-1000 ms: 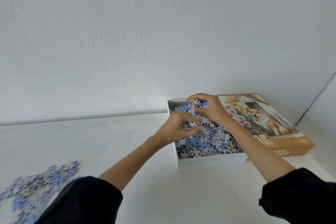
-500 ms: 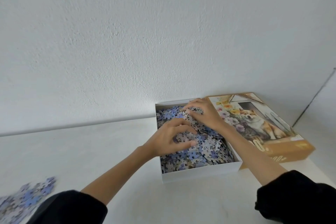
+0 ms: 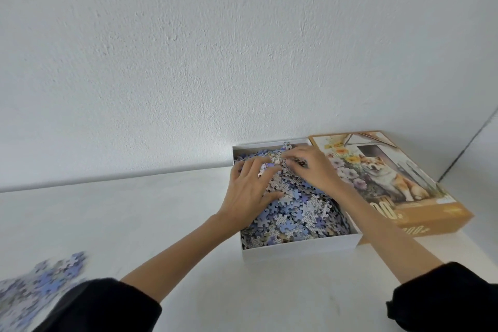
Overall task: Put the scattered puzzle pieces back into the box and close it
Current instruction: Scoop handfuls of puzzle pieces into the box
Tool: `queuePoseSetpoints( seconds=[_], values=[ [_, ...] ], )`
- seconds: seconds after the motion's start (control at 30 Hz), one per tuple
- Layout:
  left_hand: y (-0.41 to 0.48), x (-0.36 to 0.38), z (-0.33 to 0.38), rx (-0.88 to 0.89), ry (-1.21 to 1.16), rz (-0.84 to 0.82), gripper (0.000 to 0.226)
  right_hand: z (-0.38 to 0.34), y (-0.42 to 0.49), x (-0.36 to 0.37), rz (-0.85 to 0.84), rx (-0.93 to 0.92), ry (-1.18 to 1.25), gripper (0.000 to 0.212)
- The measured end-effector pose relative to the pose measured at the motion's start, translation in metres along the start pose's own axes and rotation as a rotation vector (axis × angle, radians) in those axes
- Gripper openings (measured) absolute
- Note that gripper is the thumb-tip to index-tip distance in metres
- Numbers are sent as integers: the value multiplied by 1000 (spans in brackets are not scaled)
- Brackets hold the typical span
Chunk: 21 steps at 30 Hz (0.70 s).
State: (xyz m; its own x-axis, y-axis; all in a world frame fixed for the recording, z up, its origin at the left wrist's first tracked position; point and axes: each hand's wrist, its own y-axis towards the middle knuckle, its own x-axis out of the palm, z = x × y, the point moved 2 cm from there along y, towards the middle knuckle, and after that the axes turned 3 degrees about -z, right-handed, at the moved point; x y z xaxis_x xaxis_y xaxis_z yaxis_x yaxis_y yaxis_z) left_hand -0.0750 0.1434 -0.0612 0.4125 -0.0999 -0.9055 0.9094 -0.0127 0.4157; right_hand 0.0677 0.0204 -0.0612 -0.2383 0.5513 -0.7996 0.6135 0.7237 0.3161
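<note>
- Scattered puzzle pieces, blue, lilac and grey, lie in a blurred heap at the near left corner of the white tabletop, well apart from the box
- A black sleeve covers the left upper forearm; the bare forearm reaches diagonally toward the box
- The left hand lies palm down over the left side of the box, its fingers spread and nearly straight, the thumb stretched out to the right; fingers and thumb rest on the pieces inside and grip nothing
- The box, a white open tray, stands at the far edge of the tabletop against the wall, filled with a mound of boxed pieces, some showing printed blue faces, others patterned grey backs
- The right hand reaches in from the right over the far part of the box; its fingers point left, close together and lightly bent, with the tips pressing on the top of the mound, just beside the left fingertips
- The lid lies face up touching the right wall of the box, tan-edged, showing a seated orange and white dog among yellow and purple flowers
- Large white digits "00" read on the lid's top near its front edge and again on its near side wall; the right forearm hides the rest of the writing
</note>
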Motion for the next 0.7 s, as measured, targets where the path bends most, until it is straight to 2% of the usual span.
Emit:
queuePoseSetpoints(
  seconds=[0.07,0.13,0.2,0.27,0.33,0.4,0.47,0.5,0.57,0.7],
  values=[
    [-5,1,7,-12,-53,-114,64,3,-5,6,-179,8,-121,37],
    [-11,5,12,-51,-75,-259,77,7,-6,11,-267,31,-223,42],
    [-9,9,9,-81,-52,-274,86,7,-2,12,-203,41,-205,39],
    [-1,13,3,-120,-18,-269,95,7,1,10,-49,29,-142,33],
    [10,15,-3,-166,4,-293,91,8,2,8,57,4,-102,30],
    [18,16,-7,-199,30,-289,82,8,0,8,42,-21,-111,31],
    [22,13,-4,-197,93,-202,58,7,-1,12,-45,-33,-182,33],
    [22,10,0,-188,131,-151,43,8,-2,14,-74,-15,-222,35],
    [18,7,10,-170,143,-152,34,8,-3,15,-58,51,-236,36],
    [5,12,15,-220,-1,-368,69,5,-3,11,65,34,-193,34]
  ],
)
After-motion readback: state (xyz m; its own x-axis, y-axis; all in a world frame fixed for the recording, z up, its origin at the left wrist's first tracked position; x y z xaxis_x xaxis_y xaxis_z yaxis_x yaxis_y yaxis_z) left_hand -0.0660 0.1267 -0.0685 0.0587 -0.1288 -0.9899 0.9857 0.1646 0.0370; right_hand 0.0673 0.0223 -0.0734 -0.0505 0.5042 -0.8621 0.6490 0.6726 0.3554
